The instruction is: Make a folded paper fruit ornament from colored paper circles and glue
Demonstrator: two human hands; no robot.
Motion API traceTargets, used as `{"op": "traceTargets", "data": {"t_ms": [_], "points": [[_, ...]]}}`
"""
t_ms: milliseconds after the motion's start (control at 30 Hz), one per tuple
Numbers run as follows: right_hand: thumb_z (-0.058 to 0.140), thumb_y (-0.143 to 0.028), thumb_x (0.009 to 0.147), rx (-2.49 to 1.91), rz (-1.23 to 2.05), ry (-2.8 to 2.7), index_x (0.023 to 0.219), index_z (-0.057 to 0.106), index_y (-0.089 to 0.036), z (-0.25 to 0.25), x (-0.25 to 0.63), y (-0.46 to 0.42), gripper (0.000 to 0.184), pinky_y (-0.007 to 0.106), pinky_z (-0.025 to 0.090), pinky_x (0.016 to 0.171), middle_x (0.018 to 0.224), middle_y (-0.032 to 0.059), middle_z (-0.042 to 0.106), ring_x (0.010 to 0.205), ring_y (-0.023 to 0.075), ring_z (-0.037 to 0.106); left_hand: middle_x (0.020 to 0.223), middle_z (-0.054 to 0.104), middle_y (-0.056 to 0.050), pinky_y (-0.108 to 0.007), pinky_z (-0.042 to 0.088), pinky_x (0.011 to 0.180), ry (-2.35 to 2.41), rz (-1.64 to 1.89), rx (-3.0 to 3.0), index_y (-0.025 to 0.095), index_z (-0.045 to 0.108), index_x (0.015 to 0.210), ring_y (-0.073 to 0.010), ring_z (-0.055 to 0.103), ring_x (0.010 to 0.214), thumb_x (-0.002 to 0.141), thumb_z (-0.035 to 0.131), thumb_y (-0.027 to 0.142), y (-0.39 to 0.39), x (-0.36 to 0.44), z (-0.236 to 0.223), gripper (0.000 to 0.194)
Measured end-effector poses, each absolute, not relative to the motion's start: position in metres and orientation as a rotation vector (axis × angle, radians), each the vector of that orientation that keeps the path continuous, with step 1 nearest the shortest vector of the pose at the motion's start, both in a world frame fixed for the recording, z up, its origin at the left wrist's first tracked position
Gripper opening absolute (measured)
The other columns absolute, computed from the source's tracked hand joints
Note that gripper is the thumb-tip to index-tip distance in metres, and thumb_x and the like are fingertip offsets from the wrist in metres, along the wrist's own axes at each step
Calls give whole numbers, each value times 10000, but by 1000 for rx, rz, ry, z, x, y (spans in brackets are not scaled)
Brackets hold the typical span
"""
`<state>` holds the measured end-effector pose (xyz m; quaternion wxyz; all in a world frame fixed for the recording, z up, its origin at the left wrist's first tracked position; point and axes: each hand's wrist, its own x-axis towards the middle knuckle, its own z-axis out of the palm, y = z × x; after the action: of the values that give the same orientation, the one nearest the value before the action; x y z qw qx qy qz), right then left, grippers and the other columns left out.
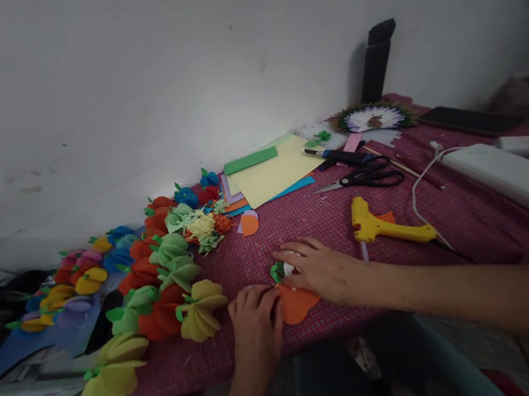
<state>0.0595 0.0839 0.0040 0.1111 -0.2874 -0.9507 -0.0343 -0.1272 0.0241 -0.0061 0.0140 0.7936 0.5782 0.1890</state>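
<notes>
Near the table's front edge lies an orange paper shape (296, 304), with a small curled green paper piece (277, 272) at its top. My left hand (255, 318) is at its left edge, fingers bent and thumb against the paper; the exact contact is partly hidden. My right hand (320, 270) lies over its upper right part, fingers stretched out flat. A white object (288, 267) shows partly under those fingers; its kind is hidden. Right of that hand, a yellow hot glue gun (385, 226) rests on its side with a glue stick protruding.
Several paper fruits (169, 268) crowd the left. Behind my hands are coloured paper sheets (273, 173), scissors (372, 175) and a craft knife (338, 156). A white power bank (509, 174) with a cable, a dark phone (467, 120) and a paper flower (376, 118) sit right, before the wall.
</notes>
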Motion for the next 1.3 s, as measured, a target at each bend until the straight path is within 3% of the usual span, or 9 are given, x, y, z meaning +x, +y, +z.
{"op": "traceTargets", "data": {"t_ms": [400, 533, 900, 1133, 1300], "points": [[491, -254, 877, -836, -82, -2778, 1083, 623, -257, -5, 63, 86, 244, 503, 301, 952, 1339, 99, 442, 1230, 303, 346, 990, 638, -38, -378, 353, 793, 1964, 678, 2499, 237, 664, 871, -213, 525, 940, 808, 538, 227, 16, -135, -11, 141], [478, -257, 884, -842, -85, -2779, 1089, 618, -253, -4, 62, 84, 248, 513, 292, 957, 1347, 108, 430, 1235, 306, 339, 1041, 646, -36, -393, 336, 847, 1920, 730, 2578, 246, 660, 944, -230, 505, 1015, 795, 550, 187, 9, -133, -7, 194], [458, -244, 883, -773, -121, -2816, 1124, 579, -268, -2, 50, 78, 271, 538, 255, 977, 1370, 114, 397, 1249, 315, 324, 1015, 689, 8, -395, 300, 830, 1688, 598, 2671, 257, 653, 981, -227, 517, 1010, 801, 522, 142, 6, -139, -12, 250], [485, -219, 863, -750, -168, -2840, 1104, 592, -241, 8, 54, 73, 265, 538, 267, 976, 1366, 126, 405, 1239, 316, 347, 1080, 661, -6, -393, 290, 857, 1562, 457, 2757, 252, 606, 1079, -212, 496, 1031, 765, 481, 96, 0, -148, -13, 371], [561, -210, 814, -679, -123, -2881, 1087, 600, -286, 3, 77, 64, 285, 547, 220, 1005, 1413, 87, 346, 1286, 321, 279, 1161, 615, 0, -406, 279, 866, 1520, 244, 2801, 314, 537, 1171, -226, 448, 1083, 777, 457, 65, -4, -149, -10, 473]]}}
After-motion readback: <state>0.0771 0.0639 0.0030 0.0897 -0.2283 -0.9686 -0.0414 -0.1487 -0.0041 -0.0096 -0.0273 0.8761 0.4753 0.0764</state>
